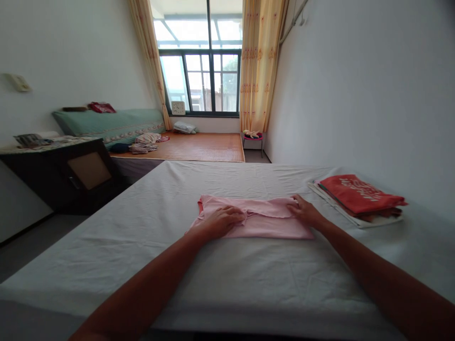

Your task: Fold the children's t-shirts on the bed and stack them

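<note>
A pink shirt [270,227], folded into a long rectangle, lies on the white sheet [142,227] in front of me. A bit of red cloth shows at its left end. My left hand [223,221] rests on the left half of the shirt, its fingers stretched over the bunched fabric near the middle. At the right end, my right hand [302,210] pinches the far edge of the folded layer between thumb and fingers. To the right sits a stack of folded clothes [359,195], with a red printed one on top.
A white wall [355,94] runs along the right side. Beyond the sheet is a bed with a brown mat [206,147] and some crumpled clothes [144,148]. At the left stands a dark cabinet [64,175]. A small stool [253,137] is by the curtain.
</note>
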### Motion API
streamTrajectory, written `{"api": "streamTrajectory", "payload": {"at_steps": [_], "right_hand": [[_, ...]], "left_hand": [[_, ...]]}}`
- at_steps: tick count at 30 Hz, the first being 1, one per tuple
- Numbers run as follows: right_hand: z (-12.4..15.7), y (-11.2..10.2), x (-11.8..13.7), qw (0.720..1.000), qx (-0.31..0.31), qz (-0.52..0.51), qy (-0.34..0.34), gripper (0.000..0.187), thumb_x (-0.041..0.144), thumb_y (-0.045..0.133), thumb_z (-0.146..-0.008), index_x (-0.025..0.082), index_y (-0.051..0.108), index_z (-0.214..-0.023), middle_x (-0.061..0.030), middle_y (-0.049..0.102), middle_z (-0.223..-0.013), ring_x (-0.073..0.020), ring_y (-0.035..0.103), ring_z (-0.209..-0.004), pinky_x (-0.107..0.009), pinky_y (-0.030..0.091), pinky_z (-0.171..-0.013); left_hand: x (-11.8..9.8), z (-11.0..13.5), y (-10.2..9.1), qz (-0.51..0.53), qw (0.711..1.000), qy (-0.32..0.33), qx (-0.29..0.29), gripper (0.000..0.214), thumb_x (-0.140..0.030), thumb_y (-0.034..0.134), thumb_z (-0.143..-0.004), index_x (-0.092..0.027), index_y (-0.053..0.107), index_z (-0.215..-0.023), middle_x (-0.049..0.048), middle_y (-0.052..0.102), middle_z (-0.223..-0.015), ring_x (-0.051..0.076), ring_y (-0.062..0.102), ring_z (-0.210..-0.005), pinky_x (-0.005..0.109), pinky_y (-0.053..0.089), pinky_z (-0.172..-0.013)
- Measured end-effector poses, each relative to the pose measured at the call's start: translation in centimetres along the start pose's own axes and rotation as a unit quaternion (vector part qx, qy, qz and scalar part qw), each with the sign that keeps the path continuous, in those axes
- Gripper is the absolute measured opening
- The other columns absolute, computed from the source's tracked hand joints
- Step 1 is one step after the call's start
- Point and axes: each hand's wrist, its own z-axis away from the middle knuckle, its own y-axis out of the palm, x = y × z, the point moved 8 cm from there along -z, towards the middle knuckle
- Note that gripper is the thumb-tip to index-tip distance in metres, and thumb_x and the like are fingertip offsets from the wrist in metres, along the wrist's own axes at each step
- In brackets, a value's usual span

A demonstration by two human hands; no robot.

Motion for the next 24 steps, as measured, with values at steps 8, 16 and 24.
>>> {"api": "streamTrajectory", "payload": {"at_steps": [8, 16, 24], "right_hand": [[-2.4, 3.4, 11.1, 0.935, 0.123, -0.33, 0.043, 0.058, 0.04, 0.063, -0.077, 0.021, 0.04, -0.128, -0.0039, 0.062, -0.092, -0.0152, 0.059, -0.069, -0.026, 0.051, -0.058], [-4.7, 12.5, 21.6, 0.916, 0.175, -0.36, 0.001, 0.063, 0.029, 0.064, -0.076, 0.018, 0.038, -0.132, -0.0062, 0.058, -0.104, -0.0168, 0.058, -0.088, -0.031, 0.053, -0.078], [-5.4, 16.4, 24.0, 0.878, 0.259, -0.402, 0.019, 0.074, 0.055, 0.053, -0.086, 0.02, 0.022, -0.143, -0.0105, 0.065, -0.101, -0.0165, 0.065, -0.07, -0.034, 0.055, -0.066]], "left_hand": [[9.2, 3.3, -5.6, 0.135, 0.928, -0.265, -0.224, 0.031, -0.027, 0.048, -0.085, -0.02, 0.069, -0.106, 0.0052, 0.073, -0.099, 0.019, 0.066, -0.093, 0.032, 0.052, -0.084], [13.4, 6.2, -4.8, 0.336, 0.815, -0.377, -0.284, 0.046, -0.049, 0.051, -0.083, -0.012, 0.062, -0.109, 0.0105, 0.071, -0.085, 0.013, 0.064, -0.063, 0.02, 0.045, -0.05], [14.0, 7.3, -4.7, 0.296, 0.817, -0.454, -0.196, 0.065, -0.071, 0.039, -0.082, -0.015, 0.064, -0.104, 0.0072, 0.069, -0.08, 0.02, 0.066, -0.063, 0.027, 0.048, -0.05]]}}
